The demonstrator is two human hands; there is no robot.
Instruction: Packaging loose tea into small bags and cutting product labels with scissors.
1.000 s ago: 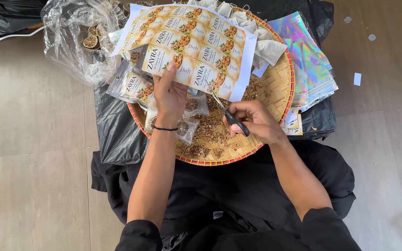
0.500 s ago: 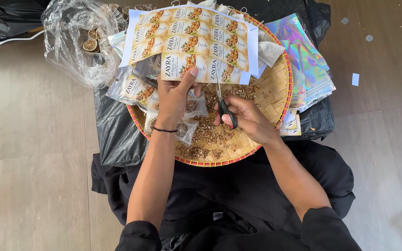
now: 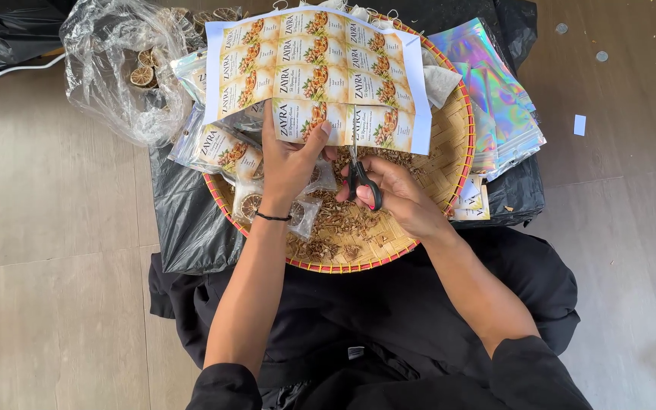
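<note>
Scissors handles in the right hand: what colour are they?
Black, with a bit of pink at the grip; the scissors show best in the head view, in the right hand.

I see the woven tray [image 3: 449, 163] at centre frame, resting on a plastic sheet [image 3: 184, 212]. The label sheet [image 3: 316, 76] lies over the tray's upper half. Below it, dried pieces [image 3: 343, 231] sit in the tray. Filled pouches [image 3: 218, 148] lie at its left rim, a clear bag [image 3: 111, 72] upper left, foil pouches [image 3: 495, 95] to the right.
</note>
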